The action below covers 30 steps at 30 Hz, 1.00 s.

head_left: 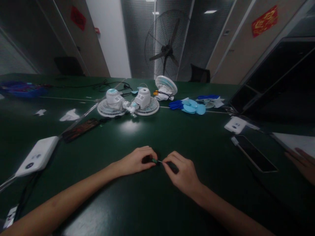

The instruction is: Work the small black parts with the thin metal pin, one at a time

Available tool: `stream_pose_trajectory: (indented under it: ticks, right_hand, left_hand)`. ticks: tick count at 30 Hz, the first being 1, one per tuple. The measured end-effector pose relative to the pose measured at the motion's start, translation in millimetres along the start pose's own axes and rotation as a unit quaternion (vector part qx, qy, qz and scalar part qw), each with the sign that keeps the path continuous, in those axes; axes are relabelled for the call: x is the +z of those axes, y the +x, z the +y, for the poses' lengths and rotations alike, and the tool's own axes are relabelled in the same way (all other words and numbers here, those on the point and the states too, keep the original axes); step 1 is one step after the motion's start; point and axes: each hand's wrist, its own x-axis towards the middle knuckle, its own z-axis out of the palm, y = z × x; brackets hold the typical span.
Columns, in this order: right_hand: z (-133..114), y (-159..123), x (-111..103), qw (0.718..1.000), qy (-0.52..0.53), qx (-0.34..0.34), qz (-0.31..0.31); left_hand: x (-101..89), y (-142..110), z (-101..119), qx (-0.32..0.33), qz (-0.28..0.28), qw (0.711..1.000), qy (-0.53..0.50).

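Our left hand point(144, 159) pinches a small green board point(155, 160); our right hand point(183, 170), fingertips together, holds a thin rod point(160, 161). Looks mid-work; we can't tell what's finished.

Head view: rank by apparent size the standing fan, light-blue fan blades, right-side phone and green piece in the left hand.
1. Standing fan
2. Right-side phone
3. Light-blue fan blades
4. Green piece in left hand

2 bare forearms point(81, 189) taper to narrow wrists point(117, 169); left grip point(139, 160) and right grip point(184, 171) equally bare, slender-fingered.
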Motion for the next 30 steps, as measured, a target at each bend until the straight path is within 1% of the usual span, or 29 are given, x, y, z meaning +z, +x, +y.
stream_pose_trajectory:
  ticks: [3,7,9,19,30]
  right_hand:
    - [-0.3,-0.4,-0.6,1.000,0.001,-0.003,0.002]
    - [0.3,-1.9,-1.7,1.000,-0.006,0.005,0.008]
    - [0.0,-2.4,-2.0,1.000,-0.010,0.005,0.007]
    - [-3.7,-3.0,-3.3,1.000,-0.013,-0.002,-0.008]
    - [-2.6,-3.6,0.3,1.000,-0.023,-0.011,0.005]
  left_hand:
    - [1.3,-0.1,1.3,-0.010,0.003,1.000,-0.020]
    - [-0.1,1.2,-0.2,0.022,0.003,1.000,-0.011]
    - [-0.2,1.8,-0.8,0.027,0.001,1.000,-0.009]
    - [0.7,1.1,-1.2,0.027,-0.004,1.000,-0.010]
    - [0.3,0.5,0.0,0.023,-0.009,1.000,0.001]
